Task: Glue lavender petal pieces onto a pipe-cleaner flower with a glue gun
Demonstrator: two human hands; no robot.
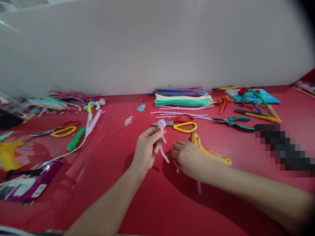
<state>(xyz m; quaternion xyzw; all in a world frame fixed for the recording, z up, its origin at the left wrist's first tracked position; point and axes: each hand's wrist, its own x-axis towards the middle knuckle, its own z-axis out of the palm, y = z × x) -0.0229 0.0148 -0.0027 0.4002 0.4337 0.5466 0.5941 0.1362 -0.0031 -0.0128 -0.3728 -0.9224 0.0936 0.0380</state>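
My left hand (147, 147) pinches a lilac pipe-cleaner flower (161, 124) just below its coiled head, and the bent stem (164, 155) hangs down past the fingers. To its right, my right hand (188, 157) is low over the table with its fingers curled together. A small pale bit (177, 170) shows under those fingertips; what they hold is hidden. Beside and partly behind that hand lies a yellow glue gun (219, 159). A clear glue stick (199, 187) pokes out below the wrist. Red-and-yellow scissors (185, 126) lie just beyond both hands.
Bundled pipe cleaners (183, 99) lie along the wall, with loose lilac ones (182, 115) in front. Teal-handled pliers (237, 123) and orange pipe-cleaner pieces (222, 103) are at right. Leftward are more scissors (62, 130), a pink hot tool (93, 123), a second glue gun (10, 155) and a purple package (39, 183).
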